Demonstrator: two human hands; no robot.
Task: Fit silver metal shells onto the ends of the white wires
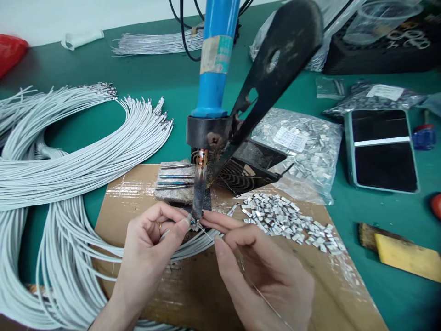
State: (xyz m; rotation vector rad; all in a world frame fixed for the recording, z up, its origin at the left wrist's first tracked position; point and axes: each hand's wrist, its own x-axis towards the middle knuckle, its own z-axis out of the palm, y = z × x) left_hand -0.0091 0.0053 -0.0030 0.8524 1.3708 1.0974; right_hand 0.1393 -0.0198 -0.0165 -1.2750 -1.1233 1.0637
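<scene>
A blue-handled soldering iron stands clamped upright in a black stand, its tip pointing down at a cardboard sheet. My left hand pinches the end of a white wire right under the tip. Facing it, my right hand is closed on a thin strand of solder wire, its end held at the same spot. A pile of small metal terminals lies on the cardboard just right of my hands.
Large bundles of white wires cover the left of the green table. A bag of terminals and a phone lie to the right. A yellow brush sits near the right edge. Spare iron tips rest behind the iron.
</scene>
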